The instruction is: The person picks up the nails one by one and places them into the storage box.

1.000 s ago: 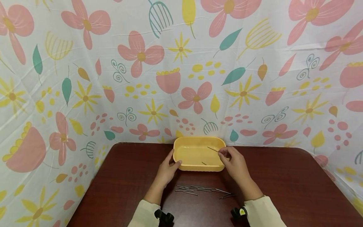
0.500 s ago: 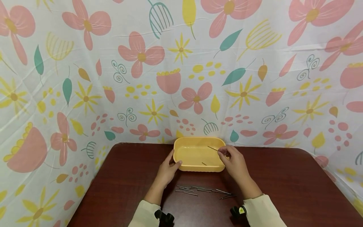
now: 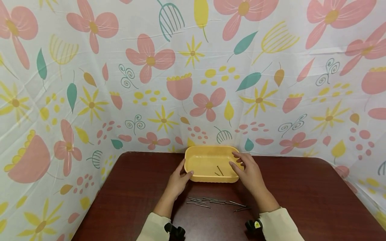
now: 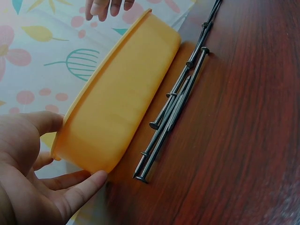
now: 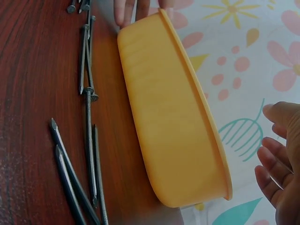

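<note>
A yellow plastic tray (image 3: 211, 178) stands near the back of the dark wooden table. My left hand (image 3: 177, 180) grips its left end; in the left wrist view the thumb and fingers span the yellow wall (image 4: 112, 93). Over the right end is my right hand (image 3: 251, 174), its thumb and fingers spread apart with nothing between them, as the right wrist view also shows (image 5: 283, 159). Two nails (image 3: 220, 171) lie in the tray, towards the front right. Several more steel nails (image 3: 217, 202) lie in a loose row on the table before it.
The brown tabletop (image 3: 135, 201) reaches back to a white cloth (image 3: 211, 73) printed with flowers, which hangs close behind the tray. Black wrist straps with cameras (image 3: 175, 231) sit at both cuffs.
My right hand has let go of a nail it pinched over the tray, and its fingers have parted. That nail now lies inside. My left hand has stayed in place.
</note>
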`<move>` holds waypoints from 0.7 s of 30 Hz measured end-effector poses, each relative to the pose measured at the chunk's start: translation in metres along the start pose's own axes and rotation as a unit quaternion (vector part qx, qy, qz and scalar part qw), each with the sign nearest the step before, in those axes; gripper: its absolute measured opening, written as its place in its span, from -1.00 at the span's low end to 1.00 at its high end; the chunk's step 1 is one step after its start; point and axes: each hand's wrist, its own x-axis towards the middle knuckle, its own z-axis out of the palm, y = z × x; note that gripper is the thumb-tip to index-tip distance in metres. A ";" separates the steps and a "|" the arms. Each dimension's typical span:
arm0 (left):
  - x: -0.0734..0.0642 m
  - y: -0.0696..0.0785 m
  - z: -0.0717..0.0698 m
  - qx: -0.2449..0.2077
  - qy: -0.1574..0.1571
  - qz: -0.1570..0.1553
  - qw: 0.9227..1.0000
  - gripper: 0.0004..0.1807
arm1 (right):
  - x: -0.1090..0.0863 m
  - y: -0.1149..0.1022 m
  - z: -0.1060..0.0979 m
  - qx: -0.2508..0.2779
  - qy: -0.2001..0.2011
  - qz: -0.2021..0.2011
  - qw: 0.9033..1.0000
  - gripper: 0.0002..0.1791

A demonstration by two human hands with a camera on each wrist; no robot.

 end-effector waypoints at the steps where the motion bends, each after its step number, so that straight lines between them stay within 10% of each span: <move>1: 0.000 0.000 0.000 0.000 0.000 0.000 1.000 -0.21 | -0.001 0.000 0.000 0.000 -0.001 0.000 1.000 -0.54; 21: 0.002 -0.002 0.000 -0.011 -0.006 -0.007 1.000 -0.20 | -0.008 0.002 -0.003 -0.001 -0.014 0.009 1.000 -0.63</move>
